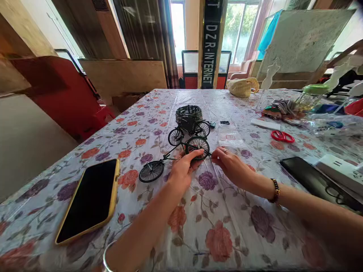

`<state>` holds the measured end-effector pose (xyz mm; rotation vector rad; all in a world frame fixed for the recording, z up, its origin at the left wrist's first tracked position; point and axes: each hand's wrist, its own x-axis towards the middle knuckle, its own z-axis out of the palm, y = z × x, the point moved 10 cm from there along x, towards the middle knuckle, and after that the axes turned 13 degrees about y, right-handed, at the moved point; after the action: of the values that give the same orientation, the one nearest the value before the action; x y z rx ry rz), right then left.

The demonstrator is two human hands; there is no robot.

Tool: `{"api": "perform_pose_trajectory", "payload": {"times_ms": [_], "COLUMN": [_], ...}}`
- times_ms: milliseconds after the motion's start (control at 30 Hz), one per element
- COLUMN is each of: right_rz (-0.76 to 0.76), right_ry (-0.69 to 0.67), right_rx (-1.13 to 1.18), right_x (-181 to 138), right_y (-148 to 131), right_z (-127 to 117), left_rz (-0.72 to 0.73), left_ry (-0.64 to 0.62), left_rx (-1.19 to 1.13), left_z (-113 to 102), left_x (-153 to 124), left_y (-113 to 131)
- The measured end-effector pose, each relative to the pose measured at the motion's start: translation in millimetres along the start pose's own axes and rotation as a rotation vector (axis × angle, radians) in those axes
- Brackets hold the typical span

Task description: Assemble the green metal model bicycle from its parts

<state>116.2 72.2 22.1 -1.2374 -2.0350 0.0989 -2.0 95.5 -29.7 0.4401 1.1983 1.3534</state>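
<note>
A miniature black bicycle (172, 156) lies on its side on the floral tablecloth (121, 211). My left hand (184, 168) is shut over the bicycle's rear wheel (197, 147) and frame, with the fingers across the wheel. My right hand (229, 164) is just to the right of that wheel, its fingertips close together at a thin dark rod end (210, 153). The parts are too small to tell whether the fingers pinch it. Behind them stands a miniature black tricycle (190, 124) with a woven wire basket (189, 115).
A phone in a yellow case (86, 200) lies left of the hands. To the right are red scissors (283, 136), a black phone (314, 180) and a white power strip (340, 173). A clear plastic sleeve (230, 136) lies close behind my right hand.
</note>
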Motion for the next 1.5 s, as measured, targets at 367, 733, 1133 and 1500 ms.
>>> {"api": "perform_pose_trajectory", "payload": {"times_ms": [367, 733, 1133, 1500], "right_rz": [0.115, 0.151, 0.265, 0.405], "right_ry": [0.089, 0.131, 0.148, 0.156], "right_rx": [0.045, 0.063, 0.251, 0.724], "right_x": [6.1, 11.1, 11.4, 14.3], "right_y": [7.4, 3.8, 15.5, 15.6], "right_z": [-25.3, -42.3, -40.8, -39.6], "left_rz": [-0.041, -0.075, -0.048, -0.073], "left_ry": [-0.083, -0.081, -0.12, -0.106], "left_rx": [0.026, 0.024, 0.022, 0.034], "left_z": [13.5, 14.1, 16.3, 16.6], "left_x": [-7.8, -13.0, -13.4, -15.0], "left_y": [-11.0, -15.9, -17.6, -20.0]}}
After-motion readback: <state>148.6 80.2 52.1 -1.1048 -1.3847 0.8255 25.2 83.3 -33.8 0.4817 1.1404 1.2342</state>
